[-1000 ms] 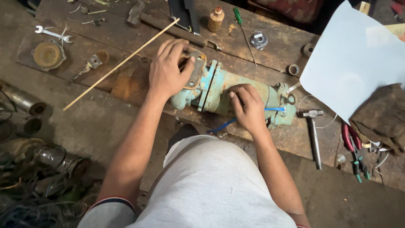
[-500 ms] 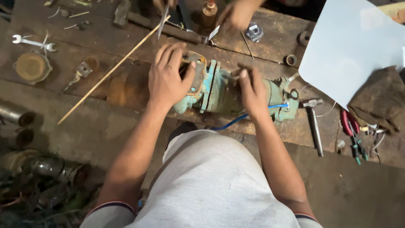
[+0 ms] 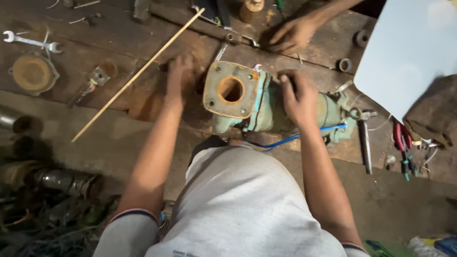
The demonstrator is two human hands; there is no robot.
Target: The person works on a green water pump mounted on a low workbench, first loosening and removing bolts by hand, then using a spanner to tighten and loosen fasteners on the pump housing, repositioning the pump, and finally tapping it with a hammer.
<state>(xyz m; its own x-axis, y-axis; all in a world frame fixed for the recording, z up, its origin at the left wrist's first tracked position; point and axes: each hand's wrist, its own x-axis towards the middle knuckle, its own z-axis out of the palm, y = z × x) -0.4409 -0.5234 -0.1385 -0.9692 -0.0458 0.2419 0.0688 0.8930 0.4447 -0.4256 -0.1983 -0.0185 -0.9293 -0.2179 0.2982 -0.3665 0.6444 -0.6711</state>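
Now that the left hand [image 3: 180, 76] has slid off the green pump [image 3: 266, 102] onto the bench [image 3: 119, 43], fingers loosely spread and holding nothing, its rusty square plate [image 3: 232, 90] shows, while the right hand [image 3: 299, 97] grips the pump's top.

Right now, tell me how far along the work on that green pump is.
Done: the green pump has its rusty square flange uncovered, its round opening bare. In hand: the right hand clasps the pump body at the joint; the left hand, blurred, is on the bench beside the flange. Left: the body halves look still joined, and the blue cable still runs under it.
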